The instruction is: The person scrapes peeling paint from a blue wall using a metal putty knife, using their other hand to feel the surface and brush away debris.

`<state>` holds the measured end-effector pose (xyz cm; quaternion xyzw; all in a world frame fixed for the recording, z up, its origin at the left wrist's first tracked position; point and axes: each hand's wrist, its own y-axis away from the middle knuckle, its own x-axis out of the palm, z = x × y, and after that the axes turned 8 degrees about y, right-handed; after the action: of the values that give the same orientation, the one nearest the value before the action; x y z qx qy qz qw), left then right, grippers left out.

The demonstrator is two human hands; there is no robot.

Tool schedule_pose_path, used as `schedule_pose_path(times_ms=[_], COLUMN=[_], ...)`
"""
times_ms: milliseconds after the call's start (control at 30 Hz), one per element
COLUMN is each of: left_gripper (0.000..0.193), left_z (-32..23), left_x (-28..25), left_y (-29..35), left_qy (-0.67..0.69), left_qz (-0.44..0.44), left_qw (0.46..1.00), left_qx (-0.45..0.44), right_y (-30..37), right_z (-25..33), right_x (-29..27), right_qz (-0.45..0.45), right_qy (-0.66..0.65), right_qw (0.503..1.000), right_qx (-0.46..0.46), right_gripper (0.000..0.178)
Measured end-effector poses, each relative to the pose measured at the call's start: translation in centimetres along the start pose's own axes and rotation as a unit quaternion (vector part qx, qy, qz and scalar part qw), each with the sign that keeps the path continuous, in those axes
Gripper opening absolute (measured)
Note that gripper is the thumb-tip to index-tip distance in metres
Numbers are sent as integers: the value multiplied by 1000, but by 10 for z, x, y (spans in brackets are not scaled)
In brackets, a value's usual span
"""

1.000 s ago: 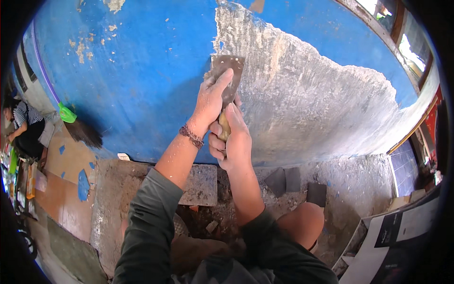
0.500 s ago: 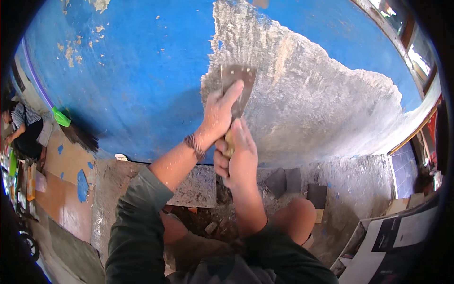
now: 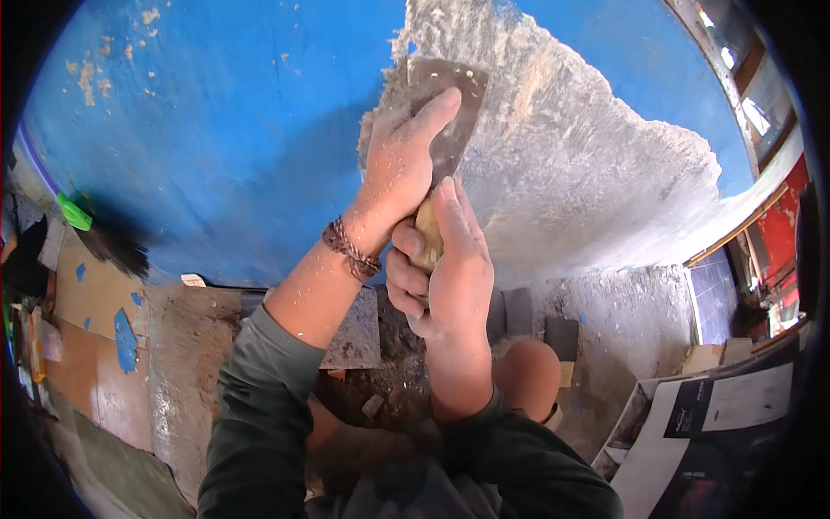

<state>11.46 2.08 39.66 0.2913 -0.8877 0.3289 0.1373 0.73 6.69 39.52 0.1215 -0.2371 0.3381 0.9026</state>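
Observation:
A wide metal scraper is pressed to the wall, its broad edge up on the bare grey patch close to the blue paint. My right hand wraps round its yellowish handle. Higher up, my left hand grips the blade, thumb flat along its face; the other left fingers are hidden. Pale specks of dust cover this hand and the braided bracelet on its wrist. Blue paint still coats the wall left of the patch, with a ragged border between them.
At the far left a broom with a green head leans on the wall. Blue paint flakes lie on the tan floor. Dark tile pieces and rubble sit below my hands. A black-and-white box stands at the lower right.
Both hands and the scraper have moved up the wall, slightly to the right. The view has shifted a little, so the broom and floor appear farther left.

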Motion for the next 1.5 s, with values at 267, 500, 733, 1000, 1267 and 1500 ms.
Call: schedule_pose_path(times_ms=[267, 500, 733, 1000, 1267, 1500], left_gripper=[40, 44, 42, 45, 40, 38], left_z=[-9, 22, -14, -9, 5, -24], left_x=[-9, -24, -6, -5, 0, 19], left_y=[1, 12, -8, -12, 10, -10], left_qy=[-51, -112, -113, -117, -110, -65], left_qz=[47, 55, 71, -1, -29, -59], left_qw=[994, 990, 989, 993, 993, 995], left_qx=[-80, -66, -58, 5, -27, -54], right_y=[-1, -12, -11, -14, -11, -30], right_z=[-8, -48, -12, -2, -17, 13], right_x=[3, -11, -1, -3, -28, -26], right_qz=[8, -18, 16, 47, 59, 136], right_qy=[5, -17, -24, -7, 2, -7], right_qw=[1000, 999, 998, 998, 998, 990], right_qx=[-30, -35, -55, -31, -14, -46], right_gripper=[26, 27, 26, 23, 25, 26])
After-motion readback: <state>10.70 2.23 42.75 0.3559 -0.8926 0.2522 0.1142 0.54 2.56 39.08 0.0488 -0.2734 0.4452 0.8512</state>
